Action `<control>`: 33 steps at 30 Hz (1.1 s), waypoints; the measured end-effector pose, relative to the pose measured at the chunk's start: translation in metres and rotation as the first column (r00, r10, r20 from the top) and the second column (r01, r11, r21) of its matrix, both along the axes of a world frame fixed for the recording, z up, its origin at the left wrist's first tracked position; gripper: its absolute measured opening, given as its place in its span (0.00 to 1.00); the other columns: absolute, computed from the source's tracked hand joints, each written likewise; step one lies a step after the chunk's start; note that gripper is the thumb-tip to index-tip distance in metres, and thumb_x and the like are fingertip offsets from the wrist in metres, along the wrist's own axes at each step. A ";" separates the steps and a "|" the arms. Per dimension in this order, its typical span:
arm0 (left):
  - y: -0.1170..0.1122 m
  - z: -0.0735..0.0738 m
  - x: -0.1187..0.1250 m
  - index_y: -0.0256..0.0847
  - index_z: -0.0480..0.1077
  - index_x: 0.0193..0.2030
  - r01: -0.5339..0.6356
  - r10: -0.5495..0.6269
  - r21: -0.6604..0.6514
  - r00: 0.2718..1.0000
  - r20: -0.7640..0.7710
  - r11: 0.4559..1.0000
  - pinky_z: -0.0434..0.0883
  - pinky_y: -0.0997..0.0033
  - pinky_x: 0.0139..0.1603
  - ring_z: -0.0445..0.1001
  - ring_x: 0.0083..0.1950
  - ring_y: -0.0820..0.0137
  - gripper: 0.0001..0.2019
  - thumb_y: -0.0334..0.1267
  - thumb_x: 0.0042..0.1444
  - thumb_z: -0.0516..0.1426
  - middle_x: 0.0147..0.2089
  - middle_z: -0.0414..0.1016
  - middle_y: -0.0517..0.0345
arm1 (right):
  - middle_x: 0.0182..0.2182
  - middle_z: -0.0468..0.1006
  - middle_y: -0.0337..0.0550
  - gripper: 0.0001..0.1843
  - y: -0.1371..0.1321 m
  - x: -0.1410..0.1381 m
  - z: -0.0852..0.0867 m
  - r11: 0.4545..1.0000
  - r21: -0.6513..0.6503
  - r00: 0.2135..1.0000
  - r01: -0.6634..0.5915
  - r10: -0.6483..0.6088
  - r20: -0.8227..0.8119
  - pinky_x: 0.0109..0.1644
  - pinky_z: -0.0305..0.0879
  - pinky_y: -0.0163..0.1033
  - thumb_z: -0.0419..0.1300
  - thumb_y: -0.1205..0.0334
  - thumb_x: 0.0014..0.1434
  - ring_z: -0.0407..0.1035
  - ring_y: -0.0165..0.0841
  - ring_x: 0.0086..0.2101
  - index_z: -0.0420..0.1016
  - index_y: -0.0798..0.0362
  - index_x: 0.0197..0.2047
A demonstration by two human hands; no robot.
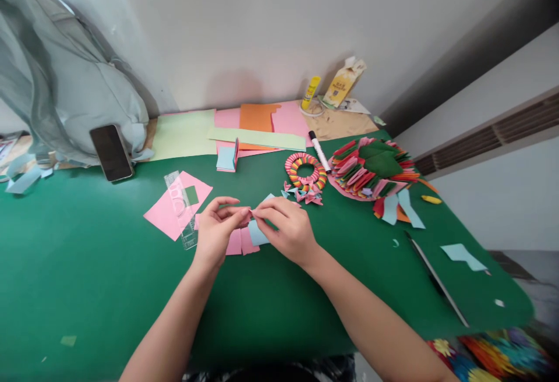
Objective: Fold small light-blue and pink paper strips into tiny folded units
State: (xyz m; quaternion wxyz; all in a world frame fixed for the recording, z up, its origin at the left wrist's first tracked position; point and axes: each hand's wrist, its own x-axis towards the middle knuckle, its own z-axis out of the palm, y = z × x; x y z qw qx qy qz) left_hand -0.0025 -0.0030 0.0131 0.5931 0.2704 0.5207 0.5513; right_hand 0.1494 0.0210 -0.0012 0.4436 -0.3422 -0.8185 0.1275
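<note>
My left hand and my right hand meet over the green mat, fingertips pinched together on a small pink paper piece. Under the hands lie small pink paper rectangles and a light blue one. Just beyond my right hand sit a few folded pink paper units and a striped ring of folded paper.
A pink sheet with a clear ruler lies left of my hands. A phone leans on a grey backpack. A marker, a pile of folded coloured papers, paper sheets, a glue stick and a long blade lie to the right.
</note>
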 end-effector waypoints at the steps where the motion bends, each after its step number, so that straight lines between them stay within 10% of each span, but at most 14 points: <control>1: 0.000 0.000 0.000 0.36 0.67 0.37 -0.002 0.002 -0.010 1.000 0.022 1.000 0.75 0.70 0.37 0.76 0.32 0.69 0.21 0.38 0.39 0.70 0.31 0.78 0.50 | 0.32 0.74 0.45 0.10 0.000 0.000 0.000 1.000 0.008 1.000 -0.009 0.009 0.009 0.34 0.63 0.38 0.53 0.70 0.65 0.68 0.34 0.31 0.73 0.54 0.35; 22: 0.001 -0.005 0.000 0.35 0.67 0.36 -0.057 0.058 0.019 0.997 -0.043 0.998 0.73 0.73 0.36 0.75 0.31 0.70 0.19 0.38 0.40 0.69 0.30 0.77 0.52 | 0.38 0.75 0.50 0.13 0.002 0.002 -0.003 0.992 0.086 0.978 -0.092 0.074 0.193 0.37 0.67 0.41 0.49 0.72 0.65 0.69 0.37 0.36 0.75 0.56 0.43; 28: 0.001 -0.002 0.000 0.36 0.67 0.37 -0.058 0.061 0.041 0.996 -0.058 0.997 0.74 0.69 0.37 0.76 0.31 0.69 0.19 0.38 0.40 0.68 0.31 0.77 0.52 | 0.37 0.74 0.47 0.08 0.000 -0.002 0.001 0.975 -0.175 0.986 -0.136 0.116 -0.117 0.39 0.69 0.40 0.53 0.66 0.65 0.70 0.35 0.36 0.74 0.53 0.41; 33: 0.001 0.001 0.001 0.36 0.67 0.36 -0.055 0.059 0.056 0.996 -0.063 0.997 0.75 0.66 0.39 0.77 0.34 0.66 0.19 0.39 0.39 0.69 0.32 0.77 0.51 | 0.32 0.75 0.43 0.08 0.000 -0.004 0.004 0.855 -0.477 0.956 -0.204 0.068 -0.286 0.34 0.71 0.36 0.58 0.59 0.63 0.71 0.34 0.32 0.75 0.53 0.39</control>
